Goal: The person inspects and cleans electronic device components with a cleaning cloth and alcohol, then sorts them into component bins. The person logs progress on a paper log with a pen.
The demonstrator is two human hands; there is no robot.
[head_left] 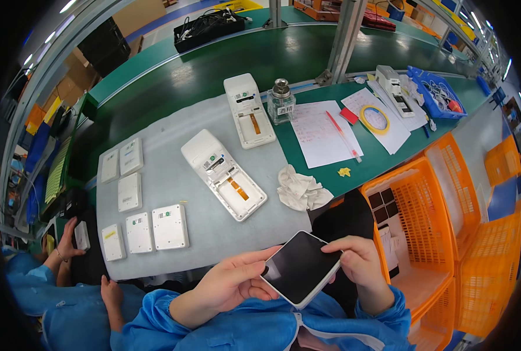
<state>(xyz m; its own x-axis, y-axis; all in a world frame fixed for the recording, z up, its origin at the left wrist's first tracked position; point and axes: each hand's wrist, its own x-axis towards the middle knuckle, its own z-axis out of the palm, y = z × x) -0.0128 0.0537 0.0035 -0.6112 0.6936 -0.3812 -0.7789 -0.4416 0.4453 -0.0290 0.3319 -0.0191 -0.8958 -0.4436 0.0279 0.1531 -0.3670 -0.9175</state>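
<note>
blue fabric jacket (243, 332), both hands (228, 284) gripping a glossy rectangular screen (301, 266), rumpled cloth (300, 188)

Black screen (301, 266) — smooth, glossy

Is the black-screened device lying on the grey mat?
No, the left hand holds the black-screened device off the grey mat while the right hand touches its corner.

Grey mat (225, 237) is opening at ten o'clock.
From the held screen (301, 266), room is running to the nearest white square unit (170, 228); a white housing (216, 174) is blocking eleven, a crumpled cloth (300, 188) twelve, and an orange crate (422, 234) is apparently crowding two to three.
</note>
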